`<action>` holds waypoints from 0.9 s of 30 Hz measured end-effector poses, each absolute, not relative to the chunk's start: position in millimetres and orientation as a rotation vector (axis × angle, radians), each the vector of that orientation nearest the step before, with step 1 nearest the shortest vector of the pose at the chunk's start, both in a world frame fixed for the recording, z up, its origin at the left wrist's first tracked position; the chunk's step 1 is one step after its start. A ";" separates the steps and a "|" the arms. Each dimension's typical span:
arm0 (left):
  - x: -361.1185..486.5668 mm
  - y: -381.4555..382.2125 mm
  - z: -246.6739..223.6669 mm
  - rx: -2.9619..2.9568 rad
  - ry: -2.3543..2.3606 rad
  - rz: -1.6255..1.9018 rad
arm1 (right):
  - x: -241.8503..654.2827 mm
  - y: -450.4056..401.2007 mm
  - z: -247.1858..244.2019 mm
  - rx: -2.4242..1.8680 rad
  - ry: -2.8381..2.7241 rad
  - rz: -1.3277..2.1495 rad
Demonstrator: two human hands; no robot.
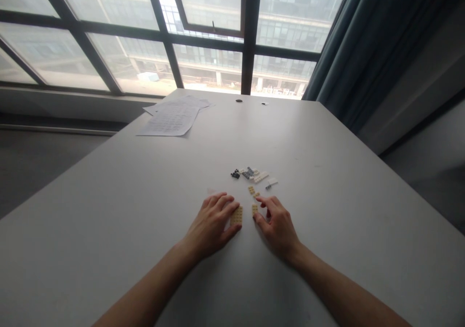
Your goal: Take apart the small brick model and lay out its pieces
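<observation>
On the white table, a larger tan studded toy-brick plate lies flat beneath the fingers of my left hand. Its thumb and index finger are closed around the plate's near and far edges. My right hand has thumb and index finger at the two ends of a smaller tan brick plate, a short gap away from the larger one. Just beyond my right fingertips are another tan piece and a small tan piece. The right hand's other fingers are curled in.
Farther forward is a loose pile of grey bricks, black bricks and white bricks. Printed papers lie at the table's far left. Two round table inserts sit near the window; a curtain hangs at right.
</observation>
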State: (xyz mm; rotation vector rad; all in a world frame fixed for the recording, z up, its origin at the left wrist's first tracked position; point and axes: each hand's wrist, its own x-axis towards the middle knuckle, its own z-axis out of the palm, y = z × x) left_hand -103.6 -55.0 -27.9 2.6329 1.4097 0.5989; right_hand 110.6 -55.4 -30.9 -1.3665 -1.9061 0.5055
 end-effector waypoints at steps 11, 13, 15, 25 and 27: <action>-103.0 -55.4 -26.1 2.619 1.413 0.655 | 110.7 -51.9 -31.4 -1.383 -1.838 0.559; -103.3 -55.6 -26.3 2.614 1.418 0.657 | 109.8 -45.0 -30.9 -1.411 -1.833 0.548; -103.7 -55.3 -26.4 2.612 1.421 0.668 | 107.7 -35.0 -30.1 -1.452 -1.842 0.505; -104.7 -56.9 -25.3 2.605 1.417 0.820 | 84.6 3.5 -19.0 -1.688 -2.048 0.286; -105.0 -56.3 -25.8 2.612 1.409 0.869 | 83.2 5.7 -16.5 -1.663 -2.069 0.349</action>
